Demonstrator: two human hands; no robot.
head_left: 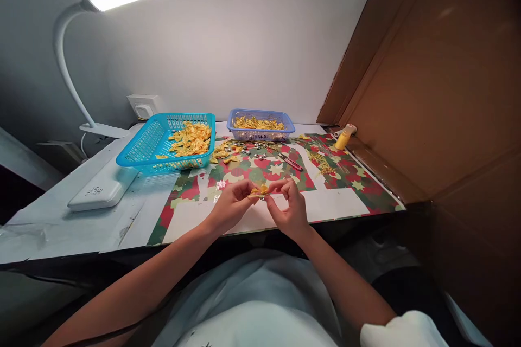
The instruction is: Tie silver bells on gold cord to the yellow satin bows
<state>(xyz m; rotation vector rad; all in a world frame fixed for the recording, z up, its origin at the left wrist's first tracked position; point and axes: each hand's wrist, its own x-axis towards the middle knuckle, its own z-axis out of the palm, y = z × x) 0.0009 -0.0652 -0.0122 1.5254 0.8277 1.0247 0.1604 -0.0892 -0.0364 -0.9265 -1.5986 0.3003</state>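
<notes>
Above the front part of the table, my left hand (233, 205) and my right hand (288, 207) meet, fingertips pinched. Between them is a small yellow ribbon bow (264, 189), gripped from both sides. A thin gold strand seems to run along it, and something small and shiny shows just beneath; the fingers partly hide both. Beyond my hands lie several small silver bells (260, 156), some loose yellow bows (226, 154) and a red-handled cutter or snips (290, 161).
A blue basket (140, 156) of yellow bows stands at left, a purple basket (260, 134) of gold-yellow pieces at the back. At right are gold strands (321, 163), a yellow bottle (343, 139) and a cardboard wall (439, 81). A white power bank (103, 188) and lamp (65, 54) stand left.
</notes>
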